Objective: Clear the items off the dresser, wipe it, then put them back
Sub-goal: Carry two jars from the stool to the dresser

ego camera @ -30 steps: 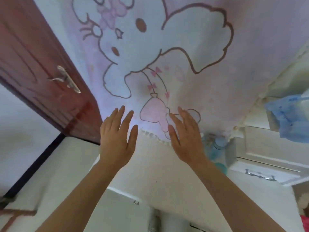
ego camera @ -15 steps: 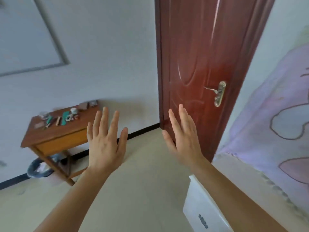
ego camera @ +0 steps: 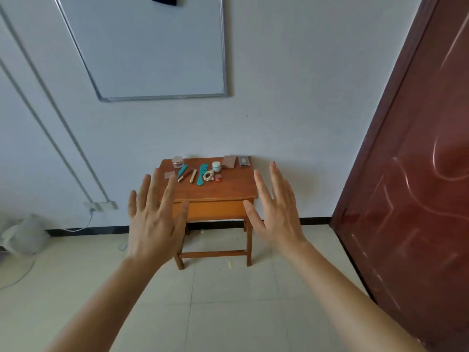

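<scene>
Dresser (ego camera: 215, 191) sits against the far wall, top fully loaded. Left hand (ego camera: 154, 219) and right hand (ego camera: 276, 212) both spread flat, holding nothing. Teal comb (ego camera: 202, 174) looks light, stiff: grab mid-spine. White jar (ego camera: 216, 166) is probably breakable, pinch sides.

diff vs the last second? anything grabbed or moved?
The view turned left: the door slid from centre to the right edge and the dresser from far left to centre. Nothing was taken or let go. Left hand and right hand stay raised, open and empty; the items lie as before.
</scene>
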